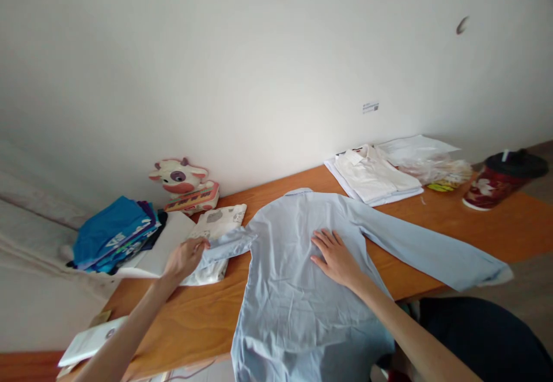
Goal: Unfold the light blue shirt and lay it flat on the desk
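Observation:
A light blue long-sleeved shirt (294, 278) lies spread on the wooden table, back side up, its collar toward the wall and its lower part hanging over the front edge. My left hand (186, 256) is closed on the shirt's left sleeve, which is drawn out sideways over a folded patterned white cloth (237, 214). Flat on the middle of the shirt's back rests my right hand (334, 257), fingers stretched out. The right sleeve (432, 249) reaches out to the right past the table's edge.
Folded white shirts (375, 177) and a clear plastic bag (436, 169) lie at the back right, near a dark red cup (496, 183). A cow toy keyboard (185, 186) and blue folded clothes (114, 232) are at the left. A dark chair (479, 336) stands front right.

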`<state>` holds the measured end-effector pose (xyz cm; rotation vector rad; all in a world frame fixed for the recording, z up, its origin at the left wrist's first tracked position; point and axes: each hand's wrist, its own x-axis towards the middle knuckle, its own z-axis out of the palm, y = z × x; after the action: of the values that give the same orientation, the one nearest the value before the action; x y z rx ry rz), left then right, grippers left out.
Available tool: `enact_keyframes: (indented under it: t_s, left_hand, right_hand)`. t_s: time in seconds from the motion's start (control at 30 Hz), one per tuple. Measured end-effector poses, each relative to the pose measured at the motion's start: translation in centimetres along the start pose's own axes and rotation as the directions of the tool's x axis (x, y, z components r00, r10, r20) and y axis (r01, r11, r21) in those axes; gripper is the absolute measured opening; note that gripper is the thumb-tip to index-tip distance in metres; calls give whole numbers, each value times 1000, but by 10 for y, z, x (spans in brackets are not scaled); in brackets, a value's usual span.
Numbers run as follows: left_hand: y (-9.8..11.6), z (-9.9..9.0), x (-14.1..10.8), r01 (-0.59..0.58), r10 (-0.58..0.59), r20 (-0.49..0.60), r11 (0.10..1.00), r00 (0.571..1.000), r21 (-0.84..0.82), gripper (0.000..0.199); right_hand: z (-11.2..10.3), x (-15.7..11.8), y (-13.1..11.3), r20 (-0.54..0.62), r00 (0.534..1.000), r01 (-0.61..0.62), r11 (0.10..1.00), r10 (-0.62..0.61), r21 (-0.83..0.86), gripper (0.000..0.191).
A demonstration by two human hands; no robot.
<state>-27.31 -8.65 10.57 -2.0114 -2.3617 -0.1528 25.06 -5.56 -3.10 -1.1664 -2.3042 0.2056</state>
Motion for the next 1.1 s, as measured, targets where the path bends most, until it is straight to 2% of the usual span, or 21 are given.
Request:
enact_keyframes:
  t_s: [0.07, 0.2, 0.3, 0.4, 0.5, 0.63, 0.77, 0.83, 0.93, 1.0, 1.1]
  left_hand:
    - [32, 23, 27, -58, 58, 4, 996, 998, -72, 40]
    - [89, 59, 88, -74, 75, 15, 994, 997, -81, 38]
    - [115, 76, 119, -81, 83, 37, 995, 996, -58, 29]
    - [126, 84, 135, -66, 67, 40, 998, 997, -26, 25]
    - [126, 89, 142, -33, 32, 38, 999, 999, 11, 35]
    - [118, 90, 146, -58, 55, 47, 996, 997, 74, 33]
    - [119, 90, 142, -113, 110, 32, 984, 993, 139, 33]
    - [131, 96, 138, -175, 178, -7, 977, 984, 124, 37]
    - [167, 115, 129, -288, 286, -84, 957, 955, -21, 41]
    - [194, 132, 124, -269, 263, -68, 956, 962, -114, 52]
    - [221, 152, 121, -186, 188, 5, 976, 982, -112, 77]
  right_hand:
    - [0, 0, -1, 3, 1000, -3, 1000, 3, 2, 52]
    - [0, 0, -1, 10, 1000, -11, 1000, 11, 5, 52]
    - [-1, 1, 0, 27, 999, -22, 1000, 22, 2, 52]
    - [-1, 2, 0, 38, 999, -32, 999, 32, 5, 53]
    - [0, 0, -1, 47, 998, -33, 999, 32, 16, 55]
    - [-6, 2, -4, 80, 995, -62, 998, 60, 27, 62]
    - [-28, 36, 4, 122, 987, -112, 992, 105, 58, 49]
    - [-37, 66, 18, 67, 983, -171, 985, 169, 17, 44]
    - [-34, 104, 48, 21, 954, -293, 948, 298, -121, 56]
    - [-22, 117, 67, 60, 918, -373, 906, 392, -199, 68]
    - [-3, 124, 87, 102, 883, -420, 870, 457, -260, 84]
